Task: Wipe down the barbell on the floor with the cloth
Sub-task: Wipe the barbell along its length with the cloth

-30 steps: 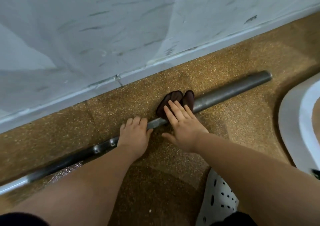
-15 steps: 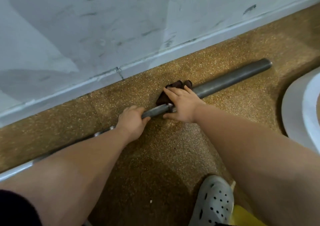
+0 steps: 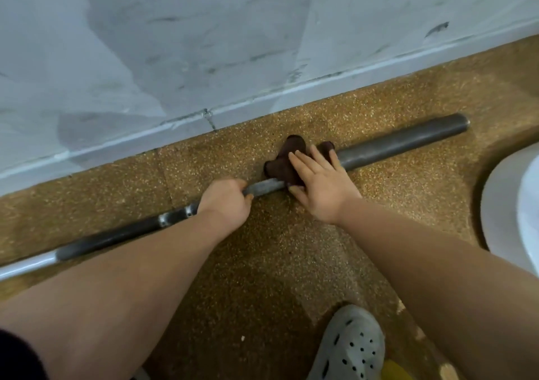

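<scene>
A long grey steel barbell [image 3: 402,143] lies on the speckled brown floor, running from lower left to upper right along the wall. A dark brown cloth [image 3: 287,158] is draped over the bar near its middle. My right hand [image 3: 319,185] presses flat on the cloth with straight fingers, thumb low beside the bar. Just to its left, my left hand [image 3: 226,200] grips the bare bar, fingers curled round it. The bar's left end turns white near the frame edge.
A white marble-look wall [image 3: 204,44] with a skirting strip runs right behind the bar. A white rounded object [image 3: 501,204] sits at the right edge. My grey perforated clog [image 3: 350,347] stands on the floor at the bottom, with something yellow beside it.
My right hand's fingers have flattened out over the cloth after curling over it half a second ago. The left hand went from resting on the bar to gripping it.
</scene>
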